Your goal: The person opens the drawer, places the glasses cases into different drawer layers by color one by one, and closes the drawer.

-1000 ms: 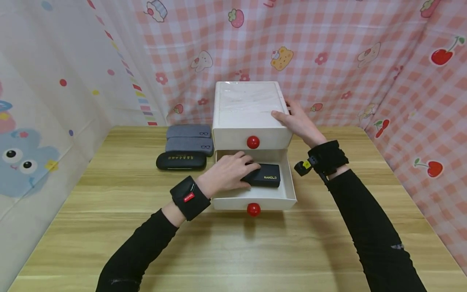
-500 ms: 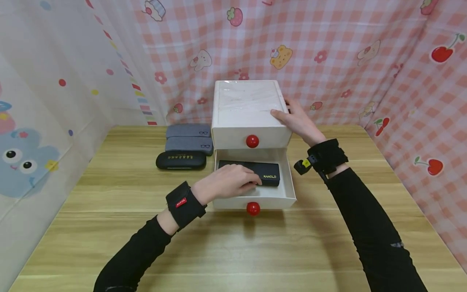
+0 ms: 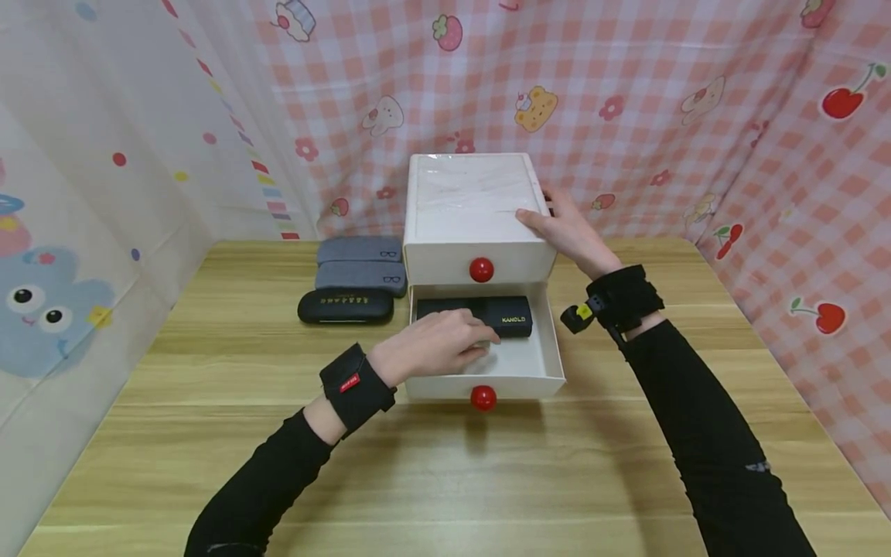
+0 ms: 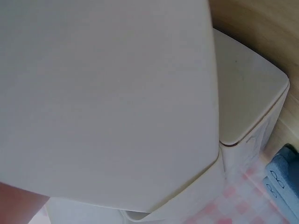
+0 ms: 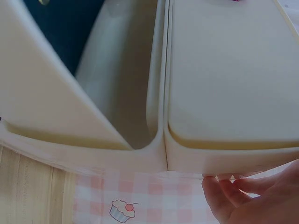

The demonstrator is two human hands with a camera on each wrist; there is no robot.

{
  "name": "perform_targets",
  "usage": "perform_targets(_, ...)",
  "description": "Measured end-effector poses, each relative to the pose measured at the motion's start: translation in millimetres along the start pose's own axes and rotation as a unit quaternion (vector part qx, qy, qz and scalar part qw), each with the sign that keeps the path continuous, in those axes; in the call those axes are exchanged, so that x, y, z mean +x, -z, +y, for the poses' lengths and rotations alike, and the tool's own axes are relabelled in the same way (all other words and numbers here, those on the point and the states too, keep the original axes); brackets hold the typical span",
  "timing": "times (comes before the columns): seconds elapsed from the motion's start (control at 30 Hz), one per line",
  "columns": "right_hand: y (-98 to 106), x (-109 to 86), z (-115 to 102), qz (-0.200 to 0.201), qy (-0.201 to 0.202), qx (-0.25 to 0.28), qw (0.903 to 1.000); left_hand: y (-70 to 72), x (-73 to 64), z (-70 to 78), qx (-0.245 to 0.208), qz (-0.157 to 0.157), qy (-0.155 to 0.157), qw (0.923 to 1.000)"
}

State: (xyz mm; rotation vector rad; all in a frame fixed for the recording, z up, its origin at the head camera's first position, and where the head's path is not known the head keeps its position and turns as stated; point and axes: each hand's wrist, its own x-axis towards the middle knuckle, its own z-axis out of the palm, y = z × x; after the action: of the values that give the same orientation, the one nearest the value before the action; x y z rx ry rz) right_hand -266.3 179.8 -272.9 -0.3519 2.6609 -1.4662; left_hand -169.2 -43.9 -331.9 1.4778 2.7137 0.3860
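Head view: nearest, below centre, a red knob (image 3: 483,398) fronts the pulled-out lower drawer (image 3: 525,360). Over it reaches the left hand (image 3: 438,344), fingers loosely bent near the front edge of the black KANOLD case (image 3: 497,312); no grip shows, and I can't tell whether the fingertips touch. The case lies crosswise inside, probably to fit. Farther up, right of centre, the right hand (image 3: 574,236) is spread on the white cabinet (image 3: 476,197), thumb on top, fingers against its side, seemingly steadying it. Left of centre, two grey cases (image 3: 360,276) sit just beside it, before the checked curtain (image 3: 445,100).
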Motion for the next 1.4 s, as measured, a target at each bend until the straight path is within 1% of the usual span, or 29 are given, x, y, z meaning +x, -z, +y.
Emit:
perform_targets(0.27, -1, -0.6, 1, -0.003, -0.006, 0.003, 1.0000, -3.6, 0.5, -9.8, 0.007, 0.005, 0.033, 0.9994)
perform_targets(0.43, -1, -1.9, 1, -0.008, -0.012, 0.002, 0.9999, -5.9, 0.5, -15.6, 0.009, 0.017, 0.034, 0.9992)
perform_targets(0.53, -2, -1.6, 2, -0.007, -0.014, 0.002, 0.9999, -5.1, -2.4, -17.9, 0.006, 0.049, 0.028, 0.9984)
perform_targets(0.57, -2, -1.2, 2, -0.006, -0.015, 0.002, 0.9999, -4.1, -3.9, -18.8, 0.003, 0.064, 0.026, 0.9976)
perform_targets(0.63, -2, -0.8, 3, -0.004, -0.017, 0.002, 0.9998, -1.8, -8.1, -21.3, -0.001, 0.105, 0.018, 0.9943)
perform_targets(0.7, -2, -0.7, 2, -0.002, -0.018, 0.001, 0.9998, 0.2, -13.3, -25.4, -0.004, 0.154, 0.015, 0.9880)
perform_targets(0.77, -2, -0.7, 2, -0.002, -0.019, -0.001, 0.9998, 0.9, -19.7, -31.6, -0.006, 0.213, 0.014, 0.9770)
perform_targets(0.83, -1, -0.7, 2, -0.002, -0.018, -0.001, 0.9998, 0.1, -27.0, -40.8, -0.003, 0.277, 0.016, 0.9608)
perform_targets(0.9, -1, -0.8, 1, -0.001, -0.018, -0.001, 0.9998, -1.5, -35.2, -52.1, 0.002, 0.333, 0.024, 0.9425)
perform_targets(0.97, -1, -0.5, 0, -0.001, -0.016, -0.001, 0.9999, -3.3, -44.4, -65.1, 0.009, 0.374, 0.041, 0.9264)
perform_targets(1.0, -1, -0.4, 0, 0.000, -0.015, -0.001, 0.9999, -4.4, -49.3, -72.2, 0.013, 0.386, 0.052, 0.9210)
perform_targets(1.03, -1, -0.2, 0, 0.001, -0.015, -0.001, 0.9999, -5.9, -54.6, -79.6, 0.021, 0.391, 0.067, 0.9175)
perform_targets(1.07, -1, 0.0, 0, 0.002, -0.015, -0.001, 0.9999, -7.0, -59.8, -86.7, 0.026, 0.391, 0.083, 0.9163)
perform_targets(1.1, 0, 0.1, 0, 0.001, -0.013, 0.000, 0.9999, -8.6, -65.1, -94.2, 0.032, 0.383, 0.101, 0.9175)
perform_targets(1.13, 0, 0.2, 0, 0.001, -0.012, -0.001, 0.9999, -10.0, -70.5, -101.3, 0.039, 0.369, 0.120, 0.9210)
perform_targets(1.17, 0, 0.3, 0, 0.002, -0.012, 0.000, 0.9999, -11.4, -75.8, -108.3, 0.046, 0.348, 0.139, 0.9261)
perform_targets(1.23, 0, 0.1, 0, 0.002, -0.011, 0.000, 0.9999, -14.7, -85.9, -121.7, 0.057, 0.294, 0.175, 0.9381)
perform_targets(1.3, 0, 0.0, 0, 0.002, -0.009, 0.000, 1.0000, -17.8, -94.6, -132.8, 0.067, 0.230, 0.204, 0.9493)
perform_targets(1.33, 0, -0.1, -1, 0.002, -0.009, -0.001, 1.0000, -19.4, -98.4, -137.4, 0.071, 0.199, 0.216, 0.9532)
perform_targets(1.4, 0, -0.1, -1, 0.001, -0.008, -0.001, 1.0000, -22.4, -104.2, -144.7, 0.078, 0.148, 0.233, 0.9579)
